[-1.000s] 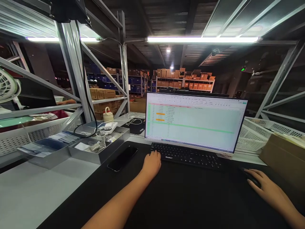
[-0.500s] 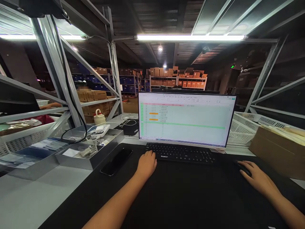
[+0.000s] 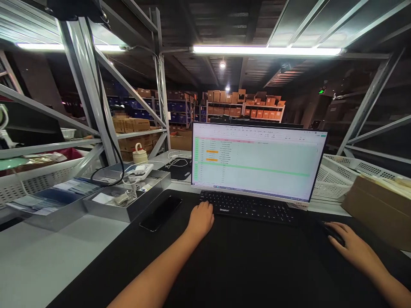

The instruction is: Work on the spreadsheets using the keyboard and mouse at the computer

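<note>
A: Far left first. What's on the bench?

B: Two grey trays (image 3: 105, 205) side by side on the white table (image 3: 48, 261). The left one holds flat packets; the right one holds small bits, and a white power strip (image 3: 140, 171) lies across its back rim. A cream jug (image 3: 140, 154) stands behind them.

A: Next over?

B: A dark phone (image 3: 160, 212), face up, on the black mat (image 3: 244, 265), just beside the right tray's near corner.

A: Left hand?

B: The left hand (image 3: 201, 219) rests palm down on the mat. Fingers are loosely curled, tips touching the left end of the keyboard (image 3: 252, 208). It grips nothing.

A: Keyboard position?

B: Flat on the mat, right under the monitor's (image 3: 257, 160) lower edge. The monitor shows a spreadsheet with green and orange cells; the text is too small to read.

A: Right side?

B: The right hand (image 3: 351, 248) lies over a black mouse (image 3: 332, 234), fingers draped across it, cupping it lightly. The mouse sits on the mat, well to the right of the keyboard and mostly hidden by the hand.

A: Beyond that?

B: White baskets (image 3: 340, 177) behind, and a cardboard box (image 3: 379, 211) at the far right edge.
</note>
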`<action>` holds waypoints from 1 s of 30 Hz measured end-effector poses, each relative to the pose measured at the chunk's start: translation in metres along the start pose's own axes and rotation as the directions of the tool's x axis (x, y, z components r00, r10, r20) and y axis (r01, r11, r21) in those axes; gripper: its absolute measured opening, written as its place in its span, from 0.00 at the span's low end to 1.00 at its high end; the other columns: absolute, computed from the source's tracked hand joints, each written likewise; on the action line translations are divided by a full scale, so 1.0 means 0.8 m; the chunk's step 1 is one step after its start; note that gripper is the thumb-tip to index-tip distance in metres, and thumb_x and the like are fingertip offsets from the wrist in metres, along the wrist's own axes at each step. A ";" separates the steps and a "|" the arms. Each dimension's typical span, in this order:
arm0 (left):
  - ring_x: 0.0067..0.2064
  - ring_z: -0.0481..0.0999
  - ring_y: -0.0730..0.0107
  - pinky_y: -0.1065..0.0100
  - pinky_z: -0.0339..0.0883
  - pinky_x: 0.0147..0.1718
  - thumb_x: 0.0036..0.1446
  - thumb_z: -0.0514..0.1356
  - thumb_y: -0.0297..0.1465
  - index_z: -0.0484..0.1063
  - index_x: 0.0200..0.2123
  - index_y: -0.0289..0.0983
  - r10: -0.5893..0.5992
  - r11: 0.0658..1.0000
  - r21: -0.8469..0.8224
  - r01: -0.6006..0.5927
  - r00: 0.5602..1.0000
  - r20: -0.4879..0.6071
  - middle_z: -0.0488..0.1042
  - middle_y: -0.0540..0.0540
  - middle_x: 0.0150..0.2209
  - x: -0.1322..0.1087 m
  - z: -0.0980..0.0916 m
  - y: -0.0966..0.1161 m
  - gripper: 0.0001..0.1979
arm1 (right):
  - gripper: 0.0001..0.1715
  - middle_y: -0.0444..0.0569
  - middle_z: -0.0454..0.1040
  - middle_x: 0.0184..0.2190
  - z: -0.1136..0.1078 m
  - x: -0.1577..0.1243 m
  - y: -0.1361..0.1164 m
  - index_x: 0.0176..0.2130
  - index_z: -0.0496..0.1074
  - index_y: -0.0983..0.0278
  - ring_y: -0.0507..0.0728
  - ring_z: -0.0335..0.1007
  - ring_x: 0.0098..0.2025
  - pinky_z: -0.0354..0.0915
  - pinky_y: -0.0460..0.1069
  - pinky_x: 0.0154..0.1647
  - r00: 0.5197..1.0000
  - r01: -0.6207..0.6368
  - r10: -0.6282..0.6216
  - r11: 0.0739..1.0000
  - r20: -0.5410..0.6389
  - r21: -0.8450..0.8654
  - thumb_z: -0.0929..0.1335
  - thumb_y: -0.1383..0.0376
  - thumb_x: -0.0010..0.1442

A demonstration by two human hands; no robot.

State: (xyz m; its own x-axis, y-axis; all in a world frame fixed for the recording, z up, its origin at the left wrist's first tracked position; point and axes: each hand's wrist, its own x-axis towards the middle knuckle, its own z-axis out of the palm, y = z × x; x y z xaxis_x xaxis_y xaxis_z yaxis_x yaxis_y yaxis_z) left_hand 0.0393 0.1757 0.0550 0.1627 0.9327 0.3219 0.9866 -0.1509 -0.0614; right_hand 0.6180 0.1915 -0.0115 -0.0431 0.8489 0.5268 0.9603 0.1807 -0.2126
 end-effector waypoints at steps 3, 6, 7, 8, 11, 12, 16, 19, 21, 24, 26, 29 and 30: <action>0.56 0.74 0.53 0.55 0.68 0.52 0.63 0.52 0.28 0.72 0.52 0.35 0.000 1.000 -0.004 0.000 1.000 0.004 0.75 0.35 0.57 -0.001 -0.003 0.001 0.16 | 0.30 0.53 0.77 0.54 0.001 0.000 0.002 0.55 0.76 0.56 0.66 0.77 0.52 0.74 0.60 0.52 1.000 0.002 -0.002 1.000 0.003 0.001 0.63 0.47 0.60; 0.56 0.74 0.54 0.56 0.68 0.51 0.63 0.53 0.28 0.72 0.51 0.35 -0.002 1.000 -0.008 0.002 1.000 0.007 0.75 0.35 0.55 -0.002 -0.006 0.001 0.16 | 0.31 0.54 0.77 0.54 0.001 0.001 0.001 0.56 0.75 0.57 0.67 0.77 0.53 0.75 0.61 0.52 1.000 0.011 -0.011 1.000 -0.001 0.015 0.64 0.47 0.60; 0.56 0.74 0.54 0.56 0.68 0.51 0.63 0.53 0.28 0.72 0.51 0.35 -0.002 1.000 -0.009 0.002 1.000 0.009 0.75 0.35 0.55 -0.002 -0.007 0.002 0.16 | 0.32 0.54 0.77 0.54 0.001 0.001 0.000 0.56 0.75 0.58 0.67 0.77 0.53 0.75 0.61 0.52 1.000 0.018 -0.018 1.000 -0.006 0.025 0.64 0.46 0.60; 0.56 0.73 0.54 0.56 0.68 0.51 0.63 0.53 0.28 0.72 0.51 0.35 -0.001 1.000 -0.010 0.001 1.000 0.010 0.75 0.35 0.55 -0.003 -0.007 0.002 0.16 | 0.32 0.54 0.77 0.54 0.001 0.002 0.000 0.56 0.75 0.58 0.68 0.77 0.53 0.75 0.61 0.51 1.000 0.022 -0.022 0.999 -0.010 0.034 0.64 0.46 0.59; 0.56 0.73 0.54 0.56 0.68 0.51 0.63 0.53 0.28 0.72 0.51 0.36 -0.001 1.000 -0.013 0.001 1.000 0.011 0.75 0.36 0.56 -0.003 -0.008 0.003 0.16 | 0.32 0.54 0.78 0.54 0.000 0.002 -0.003 0.54 0.76 0.56 0.68 0.78 0.52 0.76 0.61 0.48 1.000 0.019 -0.019 0.999 -0.011 0.046 0.64 0.44 0.59; 0.56 0.73 0.54 0.56 0.68 0.51 0.63 0.53 0.28 0.72 0.51 0.36 -0.003 1.000 -0.014 0.003 1.000 0.011 0.74 0.36 0.56 -0.003 -0.008 0.003 0.15 | 0.32 0.54 0.78 0.53 0.000 0.002 -0.003 0.54 0.77 0.56 0.68 0.78 0.51 0.76 0.61 0.47 1.000 0.019 -0.018 0.999 -0.010 0.045 0.63 0.44 0.58; 0.56 0.73 0.54 0.56 0.67 0.51 0.63 0.53 0.28 0.72 0.51 0.35 -0.008 1.000 -0.015 0.008 1.000 0.018 0.75 0.35 0.54 -0.003 -0.006 0.003 0.15 | 0.33 0.53 0.77 0.55 0.001 0.001 0.000 0.56 0.76 0.55 0.67 0.79 0.49 0.77 0.59 0.43 1.000 0.009 -0.009 1.000 0.026 0.023 0.64 0.42 0.60; 0.56 0.73 0.53 0.56 0.67 0.52 0.63 0.53 0.28 0.71 0.51 0.34 -0.008 1.000 -0.016 0.008 1.000 0.022 0.75 0.34 0.54 -0.003 -0.006 0.003 0.16 | 0.32 0.51 0.76 0.56 0.003 0.000 0.004 0.57 0.74 0.52 0.65 0.79 0.49 0.77 0.58 0.42 1.000 0.005 -0.006 1.000 0.031 0.015 0.63 0.42 0.61; 0.57 0.73 0.53 0.55 0.67 0.52 0.63 0.53 0.28 0.71 0.52 0.34 -0.006 1.000 -0.016 0.006 1.000 0.024 0.75 0.34 0.55 -0.003 -0.007 0.004 0.16 | 0.32 0.52 0.77 0.55 0.005 0.001 0.005 0.56 0.75 0.53 0.66 0.78 0.50 0.76 0.59 0.46 1.000 0.031 -0.031 0.999 0.005 0.022 0.64 0.42 0.60; 0.57 0.73 0.53 0.56 0.67 0.52 0.63 0.53 0.28 0.71 0.53 0.34 0.000 1.000 -0.014 0.001 1.000 0.025 0.75 0.34 0.55 -0.003 -0.008 0.004 0.16 | 0.32 0.53 0.77 0.53 0.007 0.003 0.005 0.55 0.76 0.55 0.67 0.77 0.52 0.75 0.60 0.50 0.998 0.051 -0.050 0.998 -0.025 0.030 0.63 0.42 0.60; 0.57 0.73 0.54 0.56 0.67 0.52 0.63 0.53 0.28 0.71 0.52 0.34 -0.002 1.000 -0.011 0.002 1.000 0.024 0.75 0.35 0.54 -0.004 -0.009 0.004 0.16 | 0.33 0.53 0.77 0.53 0.008 0.004 0.005 0.55 0.76 0.55 0.67 0.77 0.52 0.75 0.61 0.51 0.998 0.055 -0.054 0.998 -0.024 0.031 0.63 0.43 0.60; 0.57 0.72 0.54 0.56 0.67 0.52 0.63 0.53 0.29 0.71 0.52 0.36 -0.006 1.000 -0.009 0.006 1.000 0.022 0.75 0.36 0.54 -0.004 -0.010 0.004 0.16 | 0.33 0.54 0.77 0.54 0.008 0.005 0.006 0.56 0.76 0.56 0.68 0.77 0.53 0.75 0.61 0.52 0.998 0.058 -0.058 0.998 -0.005 0.024 0.63 0.43 0.60; 0.57 0.73 0.54 0.57 0.67 0.52 0.63 0.53 0.29 0.71 0.52 0.35 -0.006 1.000 -0.010 0.006 1.000 0.023 0.75 0.36 0.54 -0.004 -0.009 0.004 0.16 | 0.33 0.55 0.77 0.54 0.007 0.005 0.006 0.56 0.76 0.57 0.68 0.77 0.52 0.75 0.62 0.51 0.999 0.054 -0.054 0.998 -0.003 0.021 0.63 0.43 0.60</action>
State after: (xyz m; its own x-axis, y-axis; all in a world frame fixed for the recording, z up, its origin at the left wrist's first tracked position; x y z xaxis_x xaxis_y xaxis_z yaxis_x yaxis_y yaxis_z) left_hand 0.0423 0.1700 0.0609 0.1567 0.9407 0.3008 0.9876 -0.1485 -0.0501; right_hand 0.6207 0.1986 -0.0154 -0.0943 0.8364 0.5399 0.9507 0.2367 -0.2006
